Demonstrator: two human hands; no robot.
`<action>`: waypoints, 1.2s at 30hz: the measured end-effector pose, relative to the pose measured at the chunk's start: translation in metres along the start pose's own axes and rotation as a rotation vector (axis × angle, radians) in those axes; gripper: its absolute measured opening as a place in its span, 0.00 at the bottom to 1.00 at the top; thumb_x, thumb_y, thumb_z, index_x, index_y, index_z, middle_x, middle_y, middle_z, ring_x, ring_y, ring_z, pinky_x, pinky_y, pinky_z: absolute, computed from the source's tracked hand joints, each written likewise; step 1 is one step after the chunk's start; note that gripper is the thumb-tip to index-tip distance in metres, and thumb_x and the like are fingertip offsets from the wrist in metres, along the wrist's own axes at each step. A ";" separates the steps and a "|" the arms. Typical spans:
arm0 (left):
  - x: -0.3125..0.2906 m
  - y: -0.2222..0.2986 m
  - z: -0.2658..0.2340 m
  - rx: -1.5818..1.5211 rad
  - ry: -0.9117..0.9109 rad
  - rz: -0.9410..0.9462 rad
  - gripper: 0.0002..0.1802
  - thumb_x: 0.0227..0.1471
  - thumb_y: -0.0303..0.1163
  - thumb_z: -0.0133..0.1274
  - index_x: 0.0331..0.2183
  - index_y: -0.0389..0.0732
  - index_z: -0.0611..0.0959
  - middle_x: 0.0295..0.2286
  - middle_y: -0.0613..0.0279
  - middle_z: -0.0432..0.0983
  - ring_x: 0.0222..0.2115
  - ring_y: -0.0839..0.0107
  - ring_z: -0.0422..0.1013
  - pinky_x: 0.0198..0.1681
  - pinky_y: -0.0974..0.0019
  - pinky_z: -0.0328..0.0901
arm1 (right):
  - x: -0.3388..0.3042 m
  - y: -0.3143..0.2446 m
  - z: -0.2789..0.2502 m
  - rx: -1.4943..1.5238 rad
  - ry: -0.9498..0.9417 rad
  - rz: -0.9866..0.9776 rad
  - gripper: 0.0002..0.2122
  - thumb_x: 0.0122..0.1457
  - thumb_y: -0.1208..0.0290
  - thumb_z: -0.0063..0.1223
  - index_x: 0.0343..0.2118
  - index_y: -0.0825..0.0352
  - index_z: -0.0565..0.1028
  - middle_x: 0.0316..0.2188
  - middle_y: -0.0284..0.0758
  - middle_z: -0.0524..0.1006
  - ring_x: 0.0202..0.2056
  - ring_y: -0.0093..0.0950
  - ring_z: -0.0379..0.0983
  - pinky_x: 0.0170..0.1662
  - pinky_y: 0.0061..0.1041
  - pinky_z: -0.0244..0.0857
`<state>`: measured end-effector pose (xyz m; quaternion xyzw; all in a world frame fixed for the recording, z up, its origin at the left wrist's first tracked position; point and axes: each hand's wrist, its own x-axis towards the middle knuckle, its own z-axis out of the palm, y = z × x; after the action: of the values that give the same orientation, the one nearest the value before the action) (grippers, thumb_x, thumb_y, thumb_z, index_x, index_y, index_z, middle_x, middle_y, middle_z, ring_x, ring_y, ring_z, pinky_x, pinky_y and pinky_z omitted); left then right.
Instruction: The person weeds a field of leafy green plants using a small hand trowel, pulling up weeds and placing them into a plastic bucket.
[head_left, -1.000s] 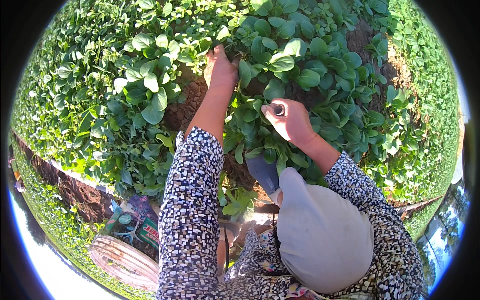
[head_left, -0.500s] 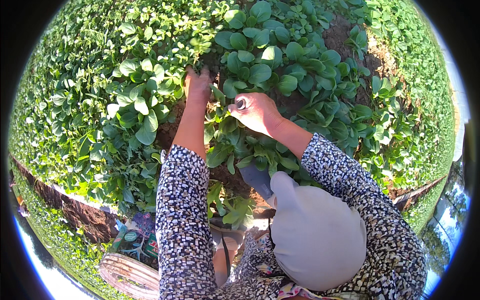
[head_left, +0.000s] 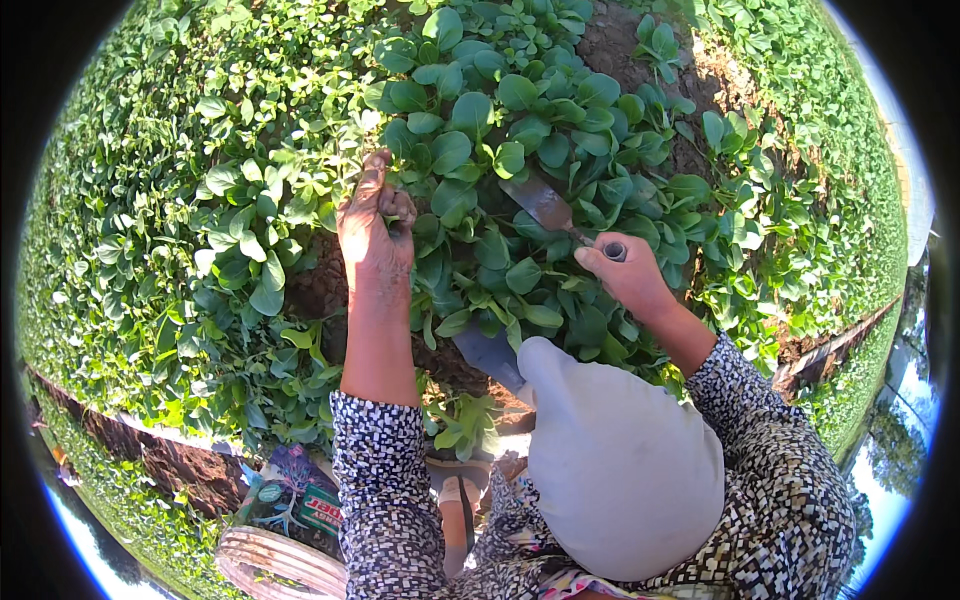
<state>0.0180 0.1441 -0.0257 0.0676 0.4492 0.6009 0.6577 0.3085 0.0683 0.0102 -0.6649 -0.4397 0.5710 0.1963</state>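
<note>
My left hand (head_left: 376, 225) is lifted just above the leaves, its fingers curled together. What they hold, if anything, is hidden; a blurred pale green sprig shows beside it. In my right hand (head_left: 632, 270) is the handle of a small hand trowel, with the round handle end showing above the fist. The trowel's flat metal blade (head_left: 540, 203) points to the upper left, among broad-leaved green plants (head_left: 470, 150), and leaves partly cover its tip. Smaller, lighter weedy plants (head_left: 150, 230) grow thickly left of my left hand.
Bare brown soil (head_left: 320, 275) shows between the plants. A pale coiled basket-like rim (head_left: 275, 560) and a colourful printed bag (head_left: 300, 490) lie at lower left, by the bed's edge (head_left: 180, 435). A smooth rounded grey surface (head_left: 625, 460) hides the ground at lower middle.
My left hand has come up out of the plants and back toward me. My right hand has moved right and down, away from the left, and the trowel's blade now shows.
</note>
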 end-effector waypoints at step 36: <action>0.087 -0.060 0.063 0.654 0.065 -0.015 0.14 0.54 0.27 0.45 0.43 0.33 0.74 0.29 0.57 0.75 0.22 0.71 0.70 0.24 0.68 0.67 | 0.088 -0.012 0.015 -0.180 0.052 -0.180 0.16 0.55 0.65 0.56 0.17 0.70 0.68 0.13 0.25 0.60 0.19 0.15 0.53 0.21 0.23 0.50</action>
<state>0.0931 0.2307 -0.0709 0.2528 0.6397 0.4217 0.5908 0.2867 0.1423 -0.0369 -0.6525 -0.5418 0.4917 0.1975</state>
